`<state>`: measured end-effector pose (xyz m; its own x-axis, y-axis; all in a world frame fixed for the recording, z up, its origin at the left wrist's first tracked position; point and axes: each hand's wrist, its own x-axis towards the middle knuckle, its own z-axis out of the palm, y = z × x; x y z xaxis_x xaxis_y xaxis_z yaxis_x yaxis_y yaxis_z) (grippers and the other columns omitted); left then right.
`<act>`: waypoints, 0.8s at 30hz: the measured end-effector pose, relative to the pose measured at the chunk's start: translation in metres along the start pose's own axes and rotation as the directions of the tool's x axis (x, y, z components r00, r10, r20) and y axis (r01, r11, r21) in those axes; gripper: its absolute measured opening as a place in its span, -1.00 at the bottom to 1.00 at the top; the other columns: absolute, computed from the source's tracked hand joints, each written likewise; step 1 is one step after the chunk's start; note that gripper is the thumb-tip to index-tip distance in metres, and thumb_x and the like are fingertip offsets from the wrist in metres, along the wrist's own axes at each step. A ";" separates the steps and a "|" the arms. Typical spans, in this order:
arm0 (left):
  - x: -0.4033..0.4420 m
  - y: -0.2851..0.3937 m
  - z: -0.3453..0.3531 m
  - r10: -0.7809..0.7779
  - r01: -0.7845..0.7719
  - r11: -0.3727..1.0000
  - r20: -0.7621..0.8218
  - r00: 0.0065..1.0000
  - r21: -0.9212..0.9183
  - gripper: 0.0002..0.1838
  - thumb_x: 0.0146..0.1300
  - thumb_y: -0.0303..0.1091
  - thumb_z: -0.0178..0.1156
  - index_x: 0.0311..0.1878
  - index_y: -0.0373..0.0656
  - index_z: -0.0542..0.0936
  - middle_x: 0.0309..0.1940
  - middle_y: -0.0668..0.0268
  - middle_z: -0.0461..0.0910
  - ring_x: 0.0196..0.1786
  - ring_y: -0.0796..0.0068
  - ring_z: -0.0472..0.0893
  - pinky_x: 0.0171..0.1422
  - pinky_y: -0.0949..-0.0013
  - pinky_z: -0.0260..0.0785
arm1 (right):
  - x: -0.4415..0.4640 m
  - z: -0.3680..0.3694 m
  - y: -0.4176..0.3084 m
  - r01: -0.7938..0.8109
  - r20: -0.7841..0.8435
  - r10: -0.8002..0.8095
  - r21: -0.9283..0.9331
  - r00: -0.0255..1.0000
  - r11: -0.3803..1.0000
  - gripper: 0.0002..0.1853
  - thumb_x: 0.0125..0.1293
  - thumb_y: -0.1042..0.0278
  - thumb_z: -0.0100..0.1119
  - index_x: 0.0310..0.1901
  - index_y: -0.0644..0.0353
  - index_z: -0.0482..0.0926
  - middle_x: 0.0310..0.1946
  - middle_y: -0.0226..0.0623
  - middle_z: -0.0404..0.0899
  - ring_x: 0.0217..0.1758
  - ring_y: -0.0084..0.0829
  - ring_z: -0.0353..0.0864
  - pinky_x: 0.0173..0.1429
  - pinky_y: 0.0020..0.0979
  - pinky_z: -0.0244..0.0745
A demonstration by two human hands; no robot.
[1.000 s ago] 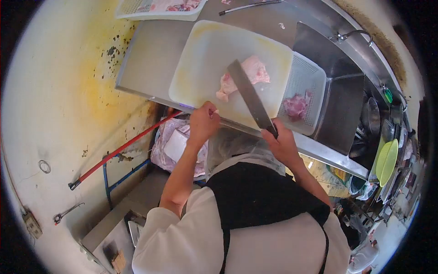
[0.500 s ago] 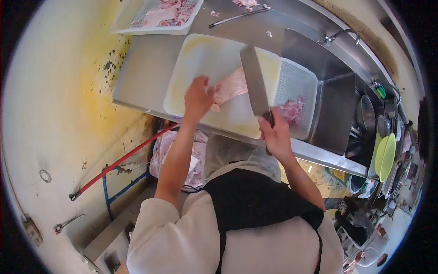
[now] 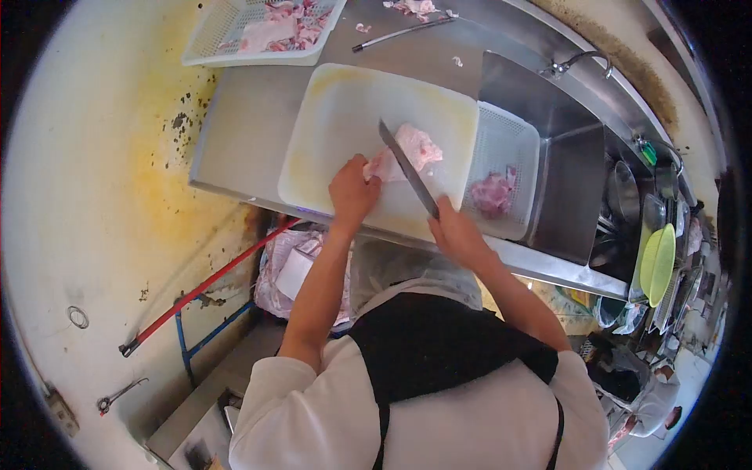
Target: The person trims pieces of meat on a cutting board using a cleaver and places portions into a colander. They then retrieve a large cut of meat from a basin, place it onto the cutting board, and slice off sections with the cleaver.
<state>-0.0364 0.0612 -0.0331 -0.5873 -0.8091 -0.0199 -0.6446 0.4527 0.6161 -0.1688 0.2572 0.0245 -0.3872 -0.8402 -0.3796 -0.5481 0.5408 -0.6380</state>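
Black cloth is covering the person's chest as an apron (image 3: 439, 345), nearest to the camera. Beyond it, the right hand (image 3: 462, 233) is gripping a knife (image 3: 411, 172), fingers closed around the handle. The left hand (image 3: 355, 192) is resting its curled fingers against the near left end of a piece of meat (image 3: 423, 146) (whether they are pinching it, I cannot tell). That meat is lying on a white cutting board (image 3: 329, 117), with the blade slanting across it. Just right of the board, a white basket (image 3: 505, 129) is holding a darker pink chunk (image 3: 493, 193), and a steel sink (image 3: 572, 180) is standing beside that. Farther off, a thin rod (image 3: 399, 35) is lying on the counter (image 3: 251, 117), and another basket (image 3: 235, 56) is holding pink scraps (image 3: 274, 31).
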 end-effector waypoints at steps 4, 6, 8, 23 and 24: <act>0.013 -0.029 -0.001 -0.007 -0.017 0.983 -0.132 0.991 -0.184 -0.71 0.06 -0.34 0.28 -0.13 -0.18 0.53 -0.34 0.01 0.66 -0.21 -0.13 0.66 -0.07 -0.06 0.47 | -0.088 -0.026 0.015 -0.219 0.148 0.227 -0.065 0.963 0.973 -0.65 0.44 0.26 0.14 0.07 0.28 0.30 -0.25 0.27 0.62 -0.15 0.34 0.59 -0.11 0.18 0.44; 0.022 -0.046 -0.009 -0.114 0.069 0.944 -0.122 0.986 -0.321 -0.67 0.07 -0.31 0.29 -0.09 -0.18 0.53 -0.28 0.02 0.66 -0.17 -0.10 0.66 -0.05 -0.04 0.47 | -0.119 -0.037 0.032 -0.212 0.156 0.209 0.004 0.965 0.977 -0.65 0.42 0.25 0.17 0.07 0.26 0.34 -0.28 0.24 0.62 -0.16 0.30 0.60 -0.10 0.11 0.47; 0.035 -0.043 0.000 -0.084 0.036 0.920 -0.106 0.991 -0.389 -0.63 0.08 -0.29 0.30 -0.04 -0.18 0.53 -0.22 0.04 0.66 -0.13 -0.07 0.66 -0.01 -0.03 0.48 | -0.136 -0.046 0.044 -0.222 0.148 0.205 0.108 0.967 0.969 -0.66 0.42 0.24 0.19 0.07 0.25 0.37 -0.36 0.20 0.62 -0.17 0.26 0.62 -0.10 0.04 0.49; 0.147 0.064 -0.038 0.416 -0.210 0.637 0.101 0.904 -0.742 -0.67 0.03 -0.24 0.43 -0.16 -0.15 0.61 -0.36 0.25 0.67 -0.31 0.29 0.63 -0.13 0.18 0.50 | -0.097 0.003 0.040 -0.149 -0.262 0.359 0.584 0.896 0.798 -0.79 0.39 0.39 0.16 -0.03 0.28 0.50 -0.56 -0.40 0.42 -0.59 -0.56 0.39 -0.49 -0.45 0.36; 0.169 0.057 -0.064 0.389 -0.141 0.434 0.044 0.920 -0.890 -0.68 0.10 -0.27 0.39 -0.11 -0.16 0.58 -0.37 0.26 0.67 -0.36 0.36 0.62 -0.20 0.24 0.50 | -0.096 0.003 0.041 -0.155 -0.246 0.351 0.575 0.903 0.803 -0.79 0.38 0.38 0.17 -0.04 0.28 0.50 -0.56 -0.39 0.43 -0.59 -0.56 0.40 -0.49 -0.45 0.36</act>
<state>-0.1409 -0.0742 0.0492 -0.8129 -0.5516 0.1866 0.2387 -0.0234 0.9708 -0.1523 0.3595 0.0330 -0.7246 -0.5598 -0.4019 0.0465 0.5422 -0.8390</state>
